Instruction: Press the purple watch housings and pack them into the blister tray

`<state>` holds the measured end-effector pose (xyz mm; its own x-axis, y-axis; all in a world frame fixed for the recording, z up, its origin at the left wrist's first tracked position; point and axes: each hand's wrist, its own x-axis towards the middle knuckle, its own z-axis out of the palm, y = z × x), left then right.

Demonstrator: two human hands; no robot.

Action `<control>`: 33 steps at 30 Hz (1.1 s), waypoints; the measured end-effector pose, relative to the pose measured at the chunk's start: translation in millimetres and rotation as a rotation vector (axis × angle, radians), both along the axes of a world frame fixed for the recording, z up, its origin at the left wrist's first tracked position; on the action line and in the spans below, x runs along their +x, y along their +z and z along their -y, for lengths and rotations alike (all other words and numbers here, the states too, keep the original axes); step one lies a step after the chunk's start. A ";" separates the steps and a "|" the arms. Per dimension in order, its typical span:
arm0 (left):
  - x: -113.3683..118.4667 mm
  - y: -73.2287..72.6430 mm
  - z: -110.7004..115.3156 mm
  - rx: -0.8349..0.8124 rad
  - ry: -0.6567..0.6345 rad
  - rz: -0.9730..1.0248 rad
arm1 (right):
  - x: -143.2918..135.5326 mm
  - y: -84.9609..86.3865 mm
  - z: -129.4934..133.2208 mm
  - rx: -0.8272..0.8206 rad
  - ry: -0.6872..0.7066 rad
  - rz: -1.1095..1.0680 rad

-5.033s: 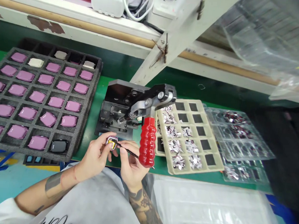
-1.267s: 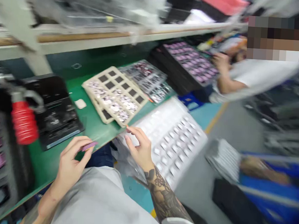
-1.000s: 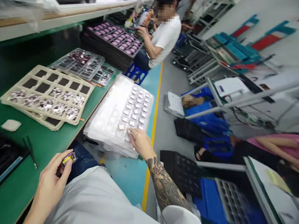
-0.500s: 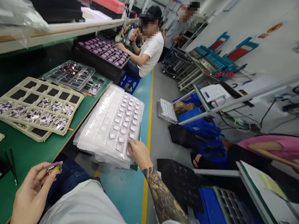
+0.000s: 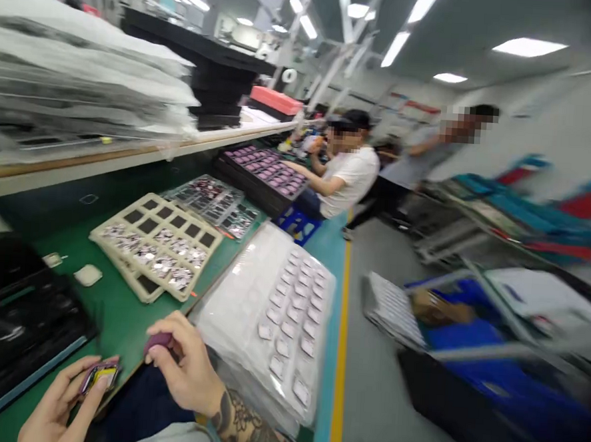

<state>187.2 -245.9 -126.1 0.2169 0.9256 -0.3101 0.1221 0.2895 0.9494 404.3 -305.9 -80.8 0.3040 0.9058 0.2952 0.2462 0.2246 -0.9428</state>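
Observation:
Low at the left, my left hand (image 5: 67, 404) pinches a small purple-edged device (image 5: 100, 374) whose open side shows a yellow part and some metal. My right hand (image 5: 186, 364) grips a small purple casing piece (image 5: 158, 341) between thumb and fingers, a little apart from the device. To the right of that hand lies a stack of clear plastic trays (image 5: 231, 287), its top one holding rows of small white-framed pieces (image 5: 294, 314). Beyond my hands sits a beige compartment tray (image 5: 99, 234) with small shiny parts in several of its cells.
On the green bench (image 5: 133, 324) are a black tray (image 5: 23, 331), a pale square piece (image 5: 88, 275) and clear part trays (image 5: 201, 195). Farther off, a seated person (image 5: 351, 171) works beside black trays of purple pieces (image 5: 273, 169). A shelf (image 5: 78, 168) overhangs the bench.
My right hand has left the plastic tray and come left, close to my left hand, now holding a purple piece. The camera view has swung up and to the left.

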 end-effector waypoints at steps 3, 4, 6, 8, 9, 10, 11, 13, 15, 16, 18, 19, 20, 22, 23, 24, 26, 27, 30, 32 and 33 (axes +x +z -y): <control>-15.5 15.5 -5.7 0.056 0.184 0.011 | -51.4 4.7 -42.2 0.023 0.221 -0.041; -18.8 20.5 -7.8 0.096 0.247 0.043 | -63.6 6.6 -51.8 0.032 0.272 -0.018; -22.4 27.6 -13.0 0.152 0.342 0.103 | -80.5 7.8 -68.2 0.047 0.340 -0.009; -23.8 29.5 -18.7 0.169 0.432 0.146 | -90.2 4.2 -81.7 0.041 0.365 -0.062; -24.2 29.0 -21.1 0.163 0.460 0.168 | -93.1 1.2 -86.7 0.032 0.381 -0.084; -24.6 27.9 -23.0 0.154 0.481 0.192 | -94.7 -1.9 -90.3 0.027 0.406 -0.087; -25.0 26.6 -24.4 0.146 0.498 0.216 | -95.0 -4.7 -92.4 0.028 0.439 -0.067; -25.7 24.5 -25.9 0.130 0.528 0.261 | -91.8 -9.0 -93.6 0.059 0.512 0.029; -26.5 23.8 -26.5 0.106 0.542 0.294 | -84.8 -11.6 -93.5 0.115 0.531 0.132; -26.8 24.2 -26.6 0.091 0.528 0.312 | -80.7 -12.5 -93.9 0.135 0.510 0.166; -27.2 26.2 -26.6 0.072 0.450 0.353 | -72.9 -13.8 -96.7 0.154 0.448 0.215; -27.1 27.5 -26.7 0.075 0.403 0.372 | -69.6 -14.1 -98.9 0.153 0.428 0.235; -26.7 28.8 -26.8 0.083 0.363 0.385 | -67.2 -14.3 -101.1 0.151 0.424 0.252; -25.1 30.5 -27.6 0.103 0.327 0.391 | -65.1 -14.6 -104.6 0.150 0.463 0.280; -24.0 30.8 -28.2 0.109 0.329 0.385 | -65.5 -15.0 -105.1 0.149 0.487 0.287; -22.9 30.8 -28.8 0.113 0.336 0.377 | -66.7 -15.7 -104.7 0.146 0.502 0.287; -21.8 30.2 -29.6 0.124 0.341 0.363 | -70.3 -18.1 -101.6 0.117 0.490 0.256; -22.1 30.2 -29.7 0.134 0.332 0.355 | -72.1 -19.5 -99.6 0.091 0.464 0.221; -26.5 32.4 -28.2 0.191 0.284 0.322 | -75.2 -22.7 -96.7 -0.006 0.395 0.060; -31.5 34.6 -26.4 0.254 0.245 0.262 | -76.3 -22.1 -98.5 -0.044 0.405 -0.052; -34.1 35.3 -25.5 0.294 0.224 0.218 | -77.1 -21.1 -99.8 -0.052 0.427 -0.097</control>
